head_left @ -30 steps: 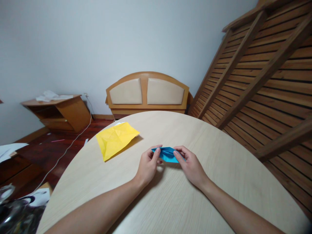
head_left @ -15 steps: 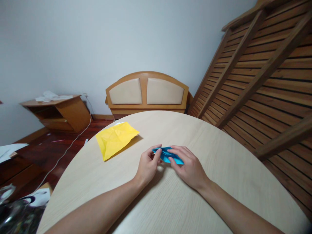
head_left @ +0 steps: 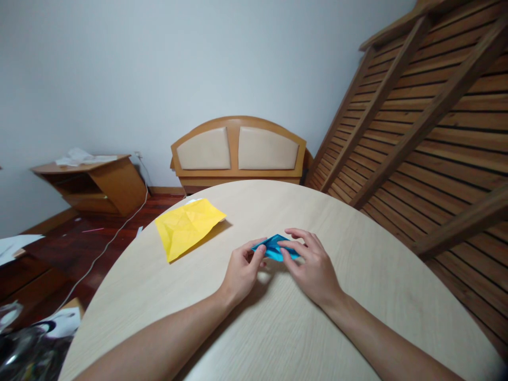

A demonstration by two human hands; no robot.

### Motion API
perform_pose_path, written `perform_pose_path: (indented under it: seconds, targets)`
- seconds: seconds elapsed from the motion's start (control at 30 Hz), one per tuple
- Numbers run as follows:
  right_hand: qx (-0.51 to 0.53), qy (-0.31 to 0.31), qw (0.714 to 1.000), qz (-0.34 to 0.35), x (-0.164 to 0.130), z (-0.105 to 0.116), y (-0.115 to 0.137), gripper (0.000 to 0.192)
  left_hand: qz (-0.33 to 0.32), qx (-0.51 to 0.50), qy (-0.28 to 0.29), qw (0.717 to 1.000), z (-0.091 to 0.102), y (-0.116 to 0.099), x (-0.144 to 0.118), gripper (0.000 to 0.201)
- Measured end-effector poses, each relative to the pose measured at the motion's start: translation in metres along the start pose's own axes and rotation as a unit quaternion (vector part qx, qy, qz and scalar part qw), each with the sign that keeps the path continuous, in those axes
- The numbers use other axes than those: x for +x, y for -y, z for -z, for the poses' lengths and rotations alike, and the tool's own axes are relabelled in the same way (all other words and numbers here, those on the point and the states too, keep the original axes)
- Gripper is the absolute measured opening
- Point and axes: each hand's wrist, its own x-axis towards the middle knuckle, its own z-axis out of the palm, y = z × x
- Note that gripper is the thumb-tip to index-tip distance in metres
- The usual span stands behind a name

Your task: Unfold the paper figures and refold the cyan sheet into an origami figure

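Head view. Folded blue paper (head_left: 275,247) sits near the middle of the round table (head_left: 357,296), a little toward the far edge, raised slightly off the surface between both hands.

Left hand (head_left: 241,270): thumb and forefinger pinched shut on the paper's left tip. Right hand (head_left: 310,264): grip closed on the right half, fingers spread over the top with the forefinger laid along the fold.

Crease work, by my judgement. To do it well: hold the left tip fixed as an anchor, line up the edges before pressing, then run the right fingertip outward along the fold, pressing down against the table for a sharp line. Light pinch only; thin paper tears or skews.

Creased yellow sheet (head_left: 188,226) lies apart, at the far left edge.
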Motion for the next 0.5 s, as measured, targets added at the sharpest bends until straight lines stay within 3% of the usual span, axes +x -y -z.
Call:
perform_pose_path:
  seconds: [0.2, 0.5]
  targets:
    - [-0.019, 0.007, 1.000, -0.014, 0.0006, 0.0002, 0.0022, 0.004, -0.021, 0.015, 0.029, 0.999, -0.0048, -0.0013, -0.0047, 0.054]
    - [-0.101, 0.011, 0.992, 0.077, 0.0017, 0.0018, -0.0009, 0.007, 0.025, 0.040, 0.038, 0.998, -0.0034, -0.0010, -0.0035, 0.053]
